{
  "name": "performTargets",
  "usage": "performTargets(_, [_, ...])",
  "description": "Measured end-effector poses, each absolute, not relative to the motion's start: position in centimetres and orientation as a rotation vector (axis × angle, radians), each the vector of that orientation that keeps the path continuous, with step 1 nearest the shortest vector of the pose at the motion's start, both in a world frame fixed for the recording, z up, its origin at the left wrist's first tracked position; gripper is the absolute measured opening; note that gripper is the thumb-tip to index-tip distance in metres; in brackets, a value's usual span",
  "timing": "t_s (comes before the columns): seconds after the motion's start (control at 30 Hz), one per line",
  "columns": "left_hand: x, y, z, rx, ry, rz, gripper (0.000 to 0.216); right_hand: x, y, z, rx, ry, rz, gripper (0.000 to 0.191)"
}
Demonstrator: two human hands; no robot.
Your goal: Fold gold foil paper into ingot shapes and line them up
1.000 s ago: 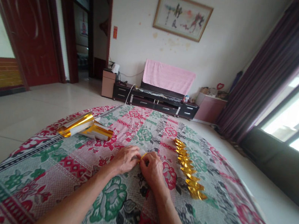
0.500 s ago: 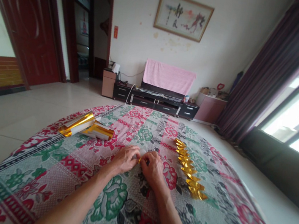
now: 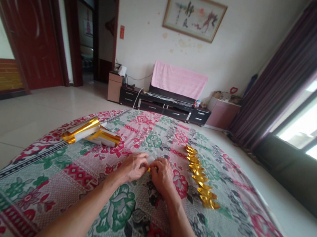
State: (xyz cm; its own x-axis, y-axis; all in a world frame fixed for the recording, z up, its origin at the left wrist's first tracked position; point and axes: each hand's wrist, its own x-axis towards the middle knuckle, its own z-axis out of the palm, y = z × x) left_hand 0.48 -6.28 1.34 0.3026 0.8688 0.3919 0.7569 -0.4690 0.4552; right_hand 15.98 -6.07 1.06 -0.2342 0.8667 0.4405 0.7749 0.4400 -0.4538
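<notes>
At the middle of the flowered tablecloth [image 3: 118, 209], my left hand [image 3: 134, 167] and my right hand [image 3: 162, 173] meet, fingertips pinched on a small piece of gold foil paper [image 3: 149, 169]. Most of that paper is hidden by the fingers; a pale part shows between the hands. To the right, several folded gold paper ingots [image 3: 200, 178] stand in a slanting row. On the left lie curled sheets of gold foil paper [image 3: 104, 138] with white backs, apart from both hands.
Past the round table's far edge stands a low black TV cabinet [image 3: 163, 109], with a pink cloth [image 3: 179, 80] draped over the screen on it. A purple curtain [image 3: 279, 78] hangs by the window at right. Dark red doors are at left.
Both hands stay together at nearly the same place. The fingers have shifted slightly on the gold paper. The whole view has moved a little.
</notes>
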Motion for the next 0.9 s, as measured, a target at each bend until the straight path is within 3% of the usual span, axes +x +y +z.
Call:
performTargets(0.2, [0.5, -6.3, 1.4, 2.382, 1.517, 0.888, 0.015, 16.1, -6.2, 1.1, -1.374, -2.049, 0.231, 0.023])
performTargets(0.5, [0.5, -6.3, 1.2, 2.386, 1.515, 0.909, 0.014, 15.8, -6.4, 1.3, -1.38, -2.032, 0.221, 0.009])
performTargets(0.9, [0.5, -6.2, 1.2, 2.373, 1.495, 0.889, 0.015, 16.4, -5.5, 1.0, -1.333, -2.049, 0.287, 0.026])
